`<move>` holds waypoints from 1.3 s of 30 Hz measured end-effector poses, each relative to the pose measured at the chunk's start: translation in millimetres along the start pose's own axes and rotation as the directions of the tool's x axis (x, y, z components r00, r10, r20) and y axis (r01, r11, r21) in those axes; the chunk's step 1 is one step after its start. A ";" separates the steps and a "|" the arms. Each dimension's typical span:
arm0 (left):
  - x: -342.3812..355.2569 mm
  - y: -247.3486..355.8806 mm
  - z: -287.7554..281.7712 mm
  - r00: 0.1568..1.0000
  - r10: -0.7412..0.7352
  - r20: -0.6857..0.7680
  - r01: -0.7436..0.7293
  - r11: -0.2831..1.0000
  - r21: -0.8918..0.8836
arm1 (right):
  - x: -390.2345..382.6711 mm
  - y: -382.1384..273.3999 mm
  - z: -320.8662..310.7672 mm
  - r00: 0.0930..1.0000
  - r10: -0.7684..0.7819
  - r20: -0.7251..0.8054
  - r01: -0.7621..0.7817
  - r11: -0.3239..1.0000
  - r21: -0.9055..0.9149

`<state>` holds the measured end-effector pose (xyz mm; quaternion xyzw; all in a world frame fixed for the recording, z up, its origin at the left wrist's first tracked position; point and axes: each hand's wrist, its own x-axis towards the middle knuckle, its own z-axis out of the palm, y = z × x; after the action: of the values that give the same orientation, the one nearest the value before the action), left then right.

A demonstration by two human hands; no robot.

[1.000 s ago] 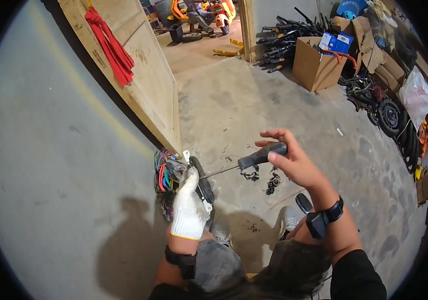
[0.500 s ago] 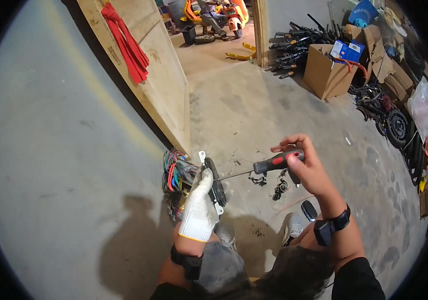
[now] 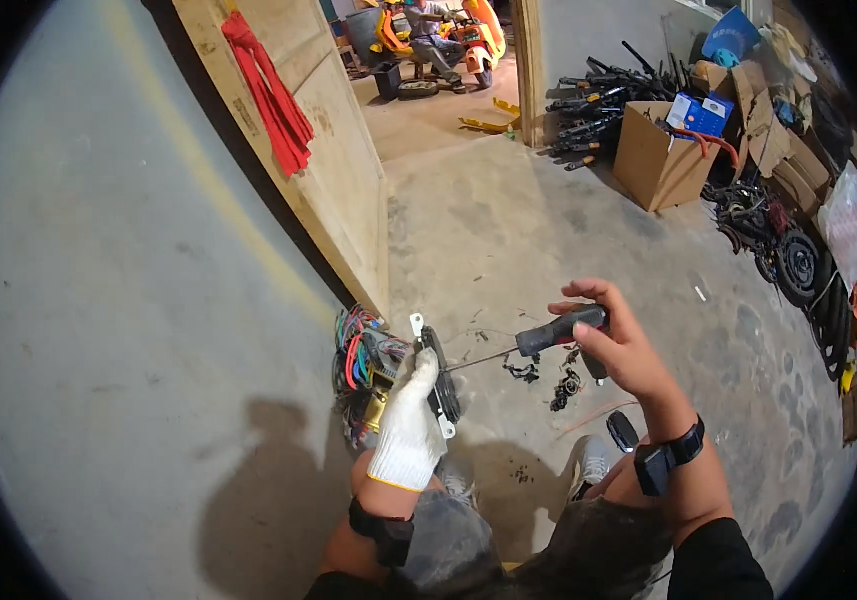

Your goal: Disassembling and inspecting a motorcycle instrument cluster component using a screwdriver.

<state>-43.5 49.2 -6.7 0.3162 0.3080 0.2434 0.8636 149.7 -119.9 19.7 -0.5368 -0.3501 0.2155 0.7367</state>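
Observation:
My left hand [image 3: 410, 425], in a white knit glove, grips a black elongated device [image 3: 438, 385] with pale metal tabs at both ends. A screwdriver [image 3: 553, 332] with a dark handle lies in my bare right hand [image 3: 616, 345]. My thumb and palm hold the handle while some fingers are lifted off it. The shaft slants down to the left, and its tip meets the device beside my left thumb; the exact contact point is too small to make out. Just left of the glove, a heap of coloured wires and parts [image 3: 356, 365] sits against the wall.
Small black parts [image 3: 563, 390] lie on the concrete floor, and a black oval piece [image 3: 621, 430] rests near my right shoe. A wooden door [image 3: 333, 170] with a red cloth stands ahead. Right of the doorway are a cardboard box [image 3: 653, 165] and piled parts. A person sits beyond, by an orange scooter.
The screwdriver's handle has turned, so its red patches barely show now. Its tip stays at the device. The whole view has shifted slightly.

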 end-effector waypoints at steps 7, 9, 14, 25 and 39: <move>4.1 0.1 -6.1 0.998 0.025 -0.056 -0.026 0.999 -0.021 | -6.0 -12.9 -5.4 0.975 0.168 0.147 -0.137 0.970 -0.200; 4.1 0.2 -5.8 0.997 0.033 -0.064 -0.033 0.999 0.001 | -5.4 -23.5 -7.2 0.946 0.317 0.074 -0.268 0.888 -0.374; 3.1 2.7 -4.3 0.995 0.027 -0.097 -0.028 1.000 -0.010 | -7.0 -6.6 4.8 0.998 0.037 0.059 -0.026 0.985 -0.172; 4.1 2.0 -4.7 0.991 0.079 -0.107 -0.086 0.995 -0.059 | -3.0 -24.9 0.3 0.861 0.508 -0.019 -0.486 0.811 -0.325; 7.3 -3.0 -8.3 0.991 0.064 -0.121 -0.067 0.998 -0.015 | -4.0 -29.0 3.7 0.951 0.310 0.000 -0.281 0.860 -0.427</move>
<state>-43.5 55.0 -16.6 0.3025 0.3468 0.2933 0.8380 142.6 -129.9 46.5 -0.7227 -0.3269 0.2633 0.5491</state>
